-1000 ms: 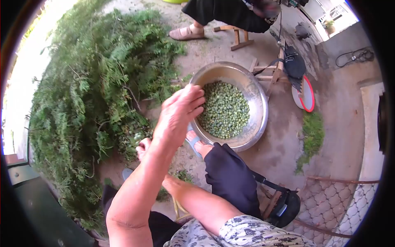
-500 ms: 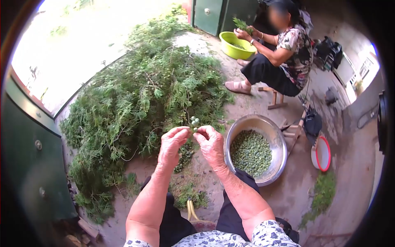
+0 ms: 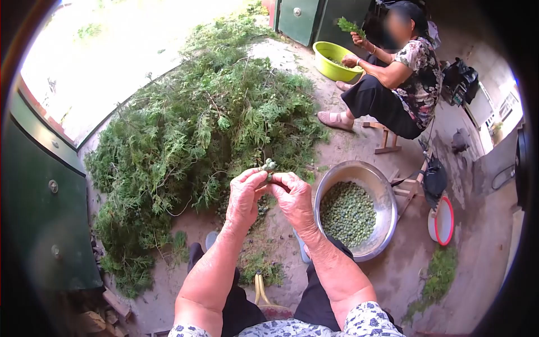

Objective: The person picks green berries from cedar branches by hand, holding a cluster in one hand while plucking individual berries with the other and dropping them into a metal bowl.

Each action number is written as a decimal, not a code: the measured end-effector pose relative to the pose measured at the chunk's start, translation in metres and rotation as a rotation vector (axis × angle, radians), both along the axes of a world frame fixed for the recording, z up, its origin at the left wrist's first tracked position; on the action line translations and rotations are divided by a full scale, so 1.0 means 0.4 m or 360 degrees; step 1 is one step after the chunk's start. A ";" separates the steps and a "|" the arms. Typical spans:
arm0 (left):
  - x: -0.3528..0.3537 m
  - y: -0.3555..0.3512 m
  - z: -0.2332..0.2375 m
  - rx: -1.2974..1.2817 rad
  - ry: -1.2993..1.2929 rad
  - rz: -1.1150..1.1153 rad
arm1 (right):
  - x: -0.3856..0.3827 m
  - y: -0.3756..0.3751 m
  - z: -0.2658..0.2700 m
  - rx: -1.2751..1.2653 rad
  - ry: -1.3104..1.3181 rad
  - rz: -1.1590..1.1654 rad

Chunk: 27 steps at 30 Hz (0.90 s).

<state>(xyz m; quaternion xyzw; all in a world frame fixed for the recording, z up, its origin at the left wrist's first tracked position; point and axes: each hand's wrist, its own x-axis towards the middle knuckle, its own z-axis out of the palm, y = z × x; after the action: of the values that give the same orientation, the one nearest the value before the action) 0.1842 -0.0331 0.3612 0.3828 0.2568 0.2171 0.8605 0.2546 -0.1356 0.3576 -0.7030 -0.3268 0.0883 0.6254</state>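
A small cluster of pale green berries [image 3: 269,165] sits between the fingertips of both hands. My left hand [image 3: 245,194] pinches it from the left, and my right hand [image 3: 292,196] pinches it from the right, the fingertips almost touching. Behind them spreads a large heap of green leafy branches [image 3: 196,123]. To the right of my right hand stands a metal basin [image 3: 386,219] holding many green berries [image 3: 348,214]. A few dark berries lie on the ground below my hands.
A co-worker [image 3: 415,73] sits on a low wooden stool [image 3: 387,140], holding a green sprig [image 3: 351,27] over a yellow-green basin [image 3: 321,59]. A red-rimmed white container [image 3: 442,221] and green scraps [image 3: 438,275] lie right; green doors [image 3: 48,208] stand left.
My hands have come closer together around the berries. The co-worker's one hand has lifted the sprig and the other has lowered to the yellow-green basin. The view has shifted slightly.
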 end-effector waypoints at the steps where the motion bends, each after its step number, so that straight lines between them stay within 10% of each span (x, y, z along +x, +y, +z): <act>1: 0.004 0.000 0.002 -0.0022 -0.0020 0.0028 | 0.007 0.002 0.000 -0.0006 -0.0020 0.0006; 27: 0.053 0.002 -0.034 -0.0142 -0.0165 0.0119 | 0.036 0.045 0.044 -0.0078 0.0051 -0.0038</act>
<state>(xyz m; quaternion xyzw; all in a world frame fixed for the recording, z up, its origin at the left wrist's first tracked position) 0.2053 -0.0322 0.3475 0.3225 0.2354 0.2569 0.8801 0.2691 -0.1178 0.3752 -0.7205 -0.3062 0.1001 0.6141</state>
